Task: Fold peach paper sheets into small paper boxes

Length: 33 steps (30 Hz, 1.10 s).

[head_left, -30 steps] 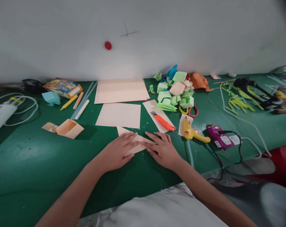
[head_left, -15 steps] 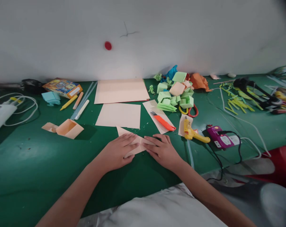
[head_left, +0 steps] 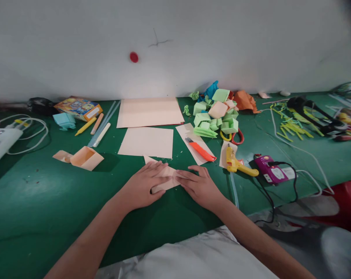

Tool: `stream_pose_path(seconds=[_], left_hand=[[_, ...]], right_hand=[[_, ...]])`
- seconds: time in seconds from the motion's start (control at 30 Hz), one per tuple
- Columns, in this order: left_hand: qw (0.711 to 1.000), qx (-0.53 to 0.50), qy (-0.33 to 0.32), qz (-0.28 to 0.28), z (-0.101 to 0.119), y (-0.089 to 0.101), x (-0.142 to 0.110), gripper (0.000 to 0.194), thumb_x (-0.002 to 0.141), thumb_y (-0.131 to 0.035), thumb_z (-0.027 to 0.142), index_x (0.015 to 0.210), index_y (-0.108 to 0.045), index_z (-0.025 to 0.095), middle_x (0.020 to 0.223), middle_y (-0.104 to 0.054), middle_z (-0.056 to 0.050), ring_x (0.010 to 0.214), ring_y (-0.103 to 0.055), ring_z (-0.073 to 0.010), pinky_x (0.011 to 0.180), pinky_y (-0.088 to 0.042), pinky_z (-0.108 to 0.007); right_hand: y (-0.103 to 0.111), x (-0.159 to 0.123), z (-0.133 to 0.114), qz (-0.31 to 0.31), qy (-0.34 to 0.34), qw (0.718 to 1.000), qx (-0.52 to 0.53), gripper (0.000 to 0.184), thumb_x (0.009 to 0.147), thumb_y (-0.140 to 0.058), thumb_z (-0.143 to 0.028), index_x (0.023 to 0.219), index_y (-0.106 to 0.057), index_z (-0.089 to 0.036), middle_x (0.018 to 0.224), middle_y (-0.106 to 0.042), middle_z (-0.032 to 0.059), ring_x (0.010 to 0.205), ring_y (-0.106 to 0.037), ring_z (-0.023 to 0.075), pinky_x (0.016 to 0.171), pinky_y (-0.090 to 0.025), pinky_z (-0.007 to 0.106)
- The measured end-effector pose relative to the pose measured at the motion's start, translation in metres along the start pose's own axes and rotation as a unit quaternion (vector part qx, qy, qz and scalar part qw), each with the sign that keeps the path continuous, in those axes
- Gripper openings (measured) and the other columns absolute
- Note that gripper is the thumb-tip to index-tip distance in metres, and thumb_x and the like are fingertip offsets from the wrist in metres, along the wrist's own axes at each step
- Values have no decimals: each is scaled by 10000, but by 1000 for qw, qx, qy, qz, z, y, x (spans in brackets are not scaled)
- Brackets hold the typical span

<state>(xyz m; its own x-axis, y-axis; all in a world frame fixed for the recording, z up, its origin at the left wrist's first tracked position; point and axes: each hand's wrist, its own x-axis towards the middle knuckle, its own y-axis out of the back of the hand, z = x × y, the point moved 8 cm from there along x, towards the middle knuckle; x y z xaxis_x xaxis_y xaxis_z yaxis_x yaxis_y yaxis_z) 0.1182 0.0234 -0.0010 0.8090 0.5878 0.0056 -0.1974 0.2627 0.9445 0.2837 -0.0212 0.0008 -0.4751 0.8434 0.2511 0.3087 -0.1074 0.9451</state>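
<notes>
A piece of pale peach paper [head_left: 169, 185], which looks folded, lies on the green table under both hands. My left hand [head_left: 145, 185] rests flat on its left part, fingers stretched out, with a pointed corner showing beyond them. From the other side my right hand [head_left: 199, 188] presses its fingertips on the right end, its fingers apart. Parts of the paper are hidden beneath the fingers. Just beyond it lie a flat peach sheet [head_left: 146, 142] and an orange utility knife [head_left: 201, 150] on a paper strip [head_left: 183, 131].
Peach card sheets [head_left: 149, 112] lie against the wall. A heap of green paper boxes [head_left: 203, 118] stands behind red-and-yellow scissors [head_left: 238, 136]. To the right are a yellow glue gun [head_left: 241, 167] and a purple power socket [head_left: 270, 168] with cables. A folded peach box [head_left: 86, 158] sits left.
The hands and paper keep nearly the same position. The whole view has shifted very slightly.
</notes>
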Motion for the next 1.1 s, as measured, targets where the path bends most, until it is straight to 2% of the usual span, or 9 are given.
stream_pose_path(seconds=[0.13,0.27,0.37,0.47,0.53,0.63,0.73,0.93,1.1], left_hand=[[999,-12,19,-32,-6,1,1,442,1012,-485,539,1426,-579,416,1653,-343,33,1536,-324,-244,1285,-172,-503],[998,-14,50,-18,-24,11,2,454,1071,-344,512,1471,-527,398,1590,-459,38,1484,-422,-189,1295,32,-500],[997,15,77,13,-41,21,1,465,1085,-304,481,1480,-524,368,1554,-509,16,1446,-478,-207,1250,187,-536],[994,58,82,36,-52,24,-2,456,1086,-306,462,1485,-512,382,1553,-507,25,1470,-444,-249,1195,264,-598],[987,100,102,73,-59,30,-6,450,1077,-330,453,1474,-530,385,1572,-482,29,1519,-353,-296,1179,262,-643],[970,159,138,125,-69,37,-13,431,1061,-352,444,1406,-607,400,1631,-388,40,1572,-193,-330,1205,177,-668],[961,183,157,138,-75,39,-18,414,1052,-369,459,1361,-642,434,1674,-304,62,1586,-125,-332,1228,81,-661],[954,196,181,138,-82,42,-23,420,1048,-376,443,1343,-671,391,1692,-271,12,1587,-108,-355,1218,-3,-667],[958,185,154,155,-63,40,-16,456,1057,-352,433,1387,-641,306,1646,-379,-38,1568,-223,-319,1238,-28,-617]], right_hand=[[0,1,1,-6,-8,1000,9,336,1052,-493,-246,1305,-701,-320,1418,-651,-47,1260,-466,282,1027,-427,467],[1,2,2,-7,-13,1000,17,323,1052,-491,-261,1272,-720,-322,1413,-653,-64,1237,-463,283,1007,-429,469],[1,2,3,-9,-17,999,26,323,1049,-494,-262,1275,-718,-319,1412,-654,-64,1225,-468,278,1009,-432,466],[2,2,2,-7,-19,999,33,322,1050,-491,-265,1271,-721,-310,1408,-657,-65,1233,-465,285,1007,-431,467],[3,3,2,-8,-19,999,36,322,1051,-486,-264,1262,-726,-303,1404,-659,-61,1237,-464,292,1002,-430,469],[5,4,0,-11,-20,999,37,320,1051,-483,-257,1254,-728,-289,1404,-661,-51,1234,-468,292,999,-429,464],[5,4,0,-9,-16,999,40,316,1046,-494,-246,1261,-721,-283,1405,-661,-41,1234,-469,292,996,-426,462],[4,3,1,-4,-13,999,48,309,1036,-507,-235,1250,-724,-284,1414,-654,-33,1229,-477,305,980,-423,473],[4,3,1,-3,-15,998,57,321,1034,-508,-234,1272,-718,-284,1413,-656,-33,1227,-486,303,992,-428,475]])
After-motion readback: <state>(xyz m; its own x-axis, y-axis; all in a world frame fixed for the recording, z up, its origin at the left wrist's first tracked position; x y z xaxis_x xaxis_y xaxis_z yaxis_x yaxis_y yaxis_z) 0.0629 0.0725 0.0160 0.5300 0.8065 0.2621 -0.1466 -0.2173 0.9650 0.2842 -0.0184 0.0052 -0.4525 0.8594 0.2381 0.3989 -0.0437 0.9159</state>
